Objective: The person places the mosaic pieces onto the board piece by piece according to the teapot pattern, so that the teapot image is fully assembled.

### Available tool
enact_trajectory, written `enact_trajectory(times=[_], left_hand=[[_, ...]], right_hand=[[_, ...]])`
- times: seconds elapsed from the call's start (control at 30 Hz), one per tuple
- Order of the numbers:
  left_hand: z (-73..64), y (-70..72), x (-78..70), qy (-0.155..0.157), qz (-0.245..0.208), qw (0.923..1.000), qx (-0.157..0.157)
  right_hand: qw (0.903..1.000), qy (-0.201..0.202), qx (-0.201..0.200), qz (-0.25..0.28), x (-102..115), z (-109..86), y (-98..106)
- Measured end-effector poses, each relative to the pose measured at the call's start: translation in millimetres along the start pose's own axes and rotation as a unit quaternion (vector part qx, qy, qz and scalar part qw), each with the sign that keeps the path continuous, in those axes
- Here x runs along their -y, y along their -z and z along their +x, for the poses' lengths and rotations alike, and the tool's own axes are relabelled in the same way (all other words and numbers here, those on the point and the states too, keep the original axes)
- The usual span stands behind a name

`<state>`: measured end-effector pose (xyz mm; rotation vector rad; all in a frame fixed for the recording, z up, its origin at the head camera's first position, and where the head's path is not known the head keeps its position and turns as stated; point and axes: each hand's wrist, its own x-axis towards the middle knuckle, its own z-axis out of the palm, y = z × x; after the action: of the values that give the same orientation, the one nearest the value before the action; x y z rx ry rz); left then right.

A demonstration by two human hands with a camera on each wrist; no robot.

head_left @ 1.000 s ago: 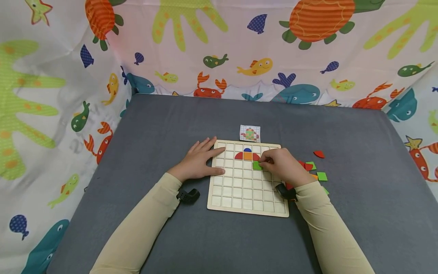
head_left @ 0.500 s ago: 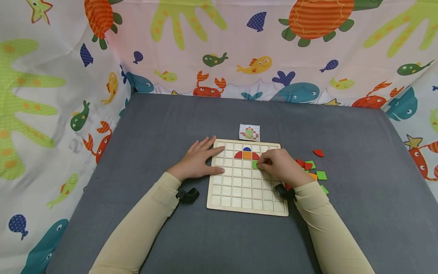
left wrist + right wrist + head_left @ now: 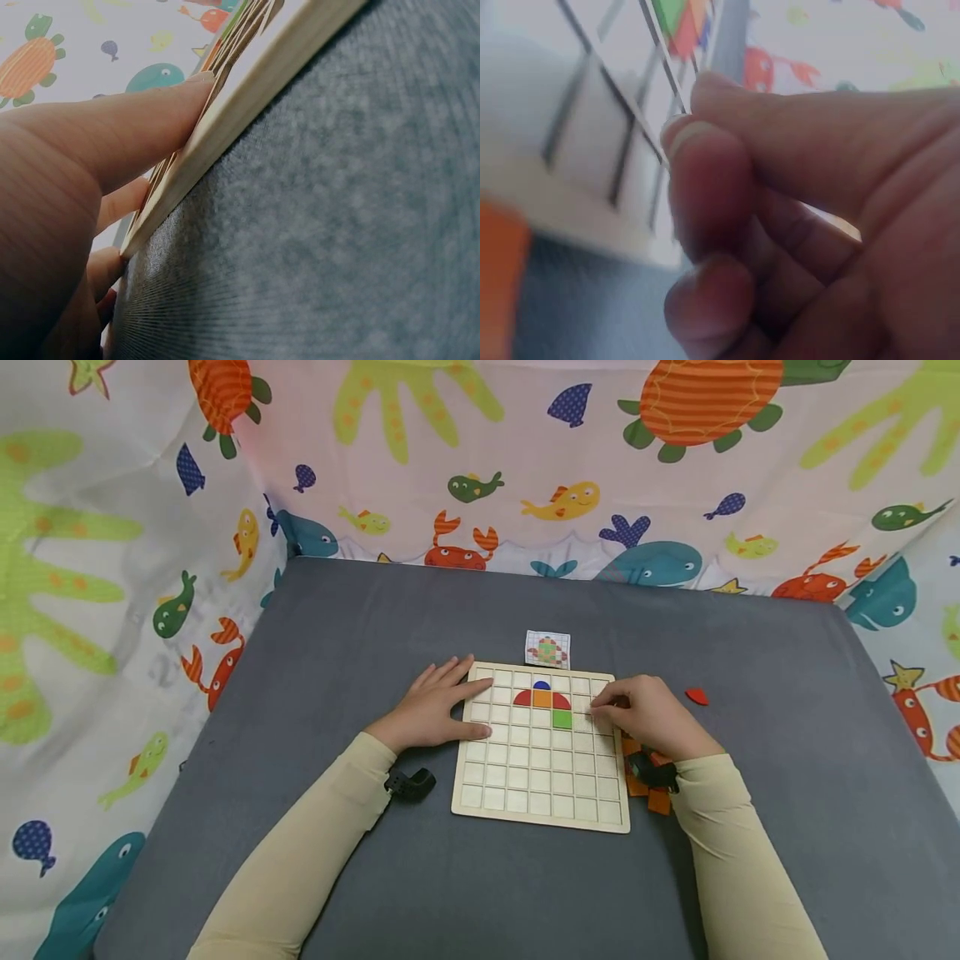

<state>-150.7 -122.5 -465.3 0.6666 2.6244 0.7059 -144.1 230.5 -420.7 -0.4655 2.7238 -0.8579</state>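
A wooden grid board (image 3: 540, 787) lies on the grey table. My left hand (image 3: 433, 708) rests on its left side with fingers spread; the left wrist view shows the thumb (image 3: 161, 112) over the board's rim. Set in the upper cells are a blue piece (image 3: 542, 685), an orange square (image 3: 542, 698), two red curved pieces (image 3: 522, 698) and a green square (image 3: 562, 719). My right hand (image 3: 660, 717) hovers at the board's right side, fingers curled. In the right wrist view its thumb and index fingertips (image 3: 712, 165) are close together, with no piece visible between them.
A small printed card (image 3: 548, 648) with a coloured grid pattern lies just beyond the board. One red piece (image 3: 697, 697) sits alone to the right. Several orange pieces (image 3: 659, 801) lie beside the board's right edge, partly covered by my right wrist.
My right hand has let go of the green square, which stays in its cell, and has moved right. It now covers the loose green and red pieces there. My left hand stays put.
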Motion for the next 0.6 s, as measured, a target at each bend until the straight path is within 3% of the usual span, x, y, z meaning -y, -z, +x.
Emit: enact_trajectory(times=[0.27, 0.6], left_hand=[[1.9, 0.3, -0.4, 0.0, 0.0, 1.0, 0.004], [1.6, 1.1, -2.4, 0.002, -0.002, 1.0, 0.001]], right_hand=[[0.9982, -0.058, -0.012, 0.014, -20.3, -15.4, 31.6], [0.9938, -0.108, -0.02, 0.016, -62.2, -33.3, 59.9]])
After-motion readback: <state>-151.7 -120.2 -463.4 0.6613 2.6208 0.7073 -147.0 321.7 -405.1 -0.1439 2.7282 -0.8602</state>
